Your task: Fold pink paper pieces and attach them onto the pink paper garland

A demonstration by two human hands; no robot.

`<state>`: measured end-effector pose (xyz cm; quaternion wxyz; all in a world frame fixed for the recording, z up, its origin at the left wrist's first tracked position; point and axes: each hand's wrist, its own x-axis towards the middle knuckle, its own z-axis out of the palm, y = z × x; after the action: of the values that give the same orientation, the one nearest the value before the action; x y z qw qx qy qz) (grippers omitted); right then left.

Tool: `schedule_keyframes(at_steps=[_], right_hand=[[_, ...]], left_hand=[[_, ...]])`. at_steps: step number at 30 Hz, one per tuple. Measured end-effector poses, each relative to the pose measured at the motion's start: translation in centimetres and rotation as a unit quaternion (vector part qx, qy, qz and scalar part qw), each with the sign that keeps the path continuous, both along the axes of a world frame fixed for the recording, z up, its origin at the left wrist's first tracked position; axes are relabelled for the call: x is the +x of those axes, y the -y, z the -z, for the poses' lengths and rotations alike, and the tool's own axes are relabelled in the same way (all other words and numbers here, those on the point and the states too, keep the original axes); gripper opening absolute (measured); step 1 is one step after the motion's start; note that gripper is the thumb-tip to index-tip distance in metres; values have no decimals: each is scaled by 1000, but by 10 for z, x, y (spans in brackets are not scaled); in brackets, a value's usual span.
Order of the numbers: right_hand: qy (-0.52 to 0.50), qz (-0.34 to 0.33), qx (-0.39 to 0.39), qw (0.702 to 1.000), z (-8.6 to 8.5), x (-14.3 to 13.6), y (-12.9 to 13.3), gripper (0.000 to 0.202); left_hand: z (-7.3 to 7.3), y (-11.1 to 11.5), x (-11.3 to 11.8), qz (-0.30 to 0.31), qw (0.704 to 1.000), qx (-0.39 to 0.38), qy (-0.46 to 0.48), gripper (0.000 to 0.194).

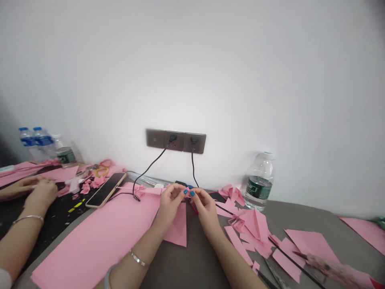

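Observation:
Both of my hands meet above the grey tabletop near the wall. My left hand [171, 200] pinches a small piece of pink paper [188, 189], thumb against fingers. From the other side, my right hand [205, 205] grips the same piece, and the two blue-nailed thumbs almost touch. Most of the piece is covered by the fingertips, so its shape is unclear. Below the left hand lies a loose pink sheet [179, 230]. A large stack of pink paper [105, 241] spreads out to the left, partly under my left forearm.
Pink offcuts [252, 226] and a water bottle [259, 182] stand right, with scissors [275, 273] at the front edge. A phone [106, 190] lies left. Black cords run from the wall socket [176, 140]. A co-worker's hands [39, 192] work at far left.

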<state>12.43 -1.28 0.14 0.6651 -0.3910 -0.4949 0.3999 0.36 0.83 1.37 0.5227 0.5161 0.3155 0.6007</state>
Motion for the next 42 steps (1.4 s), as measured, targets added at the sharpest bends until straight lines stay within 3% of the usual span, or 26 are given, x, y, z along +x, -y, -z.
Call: schedule_keyframes(at_steps=[6, 13, 21, 28, 42], right_hand=[[-10, -13, 4, 1000, 6, 0, -3, 25], [26, 17, 22, 999, 2, 0, 1, 26], [-63, -53, -42, 996, 5, 1, -4, 25], [-164, -162, -72, 970, 1, 0, -3, 26], [-203, -217, -124, 947, -4, 4, 1, 23]], left_hand=[[3, 1, 0, 17, 1000, 14, -4, 13], [4, 2, 1, 13, 999, 28, -12, 12], [4, -1, 4, 48, 995, -66, 60, 18], [-1, 2, 8, 94, 982, -109, 119, 20], [0, 0, 2, 184, 954, -164, 173, 20]])
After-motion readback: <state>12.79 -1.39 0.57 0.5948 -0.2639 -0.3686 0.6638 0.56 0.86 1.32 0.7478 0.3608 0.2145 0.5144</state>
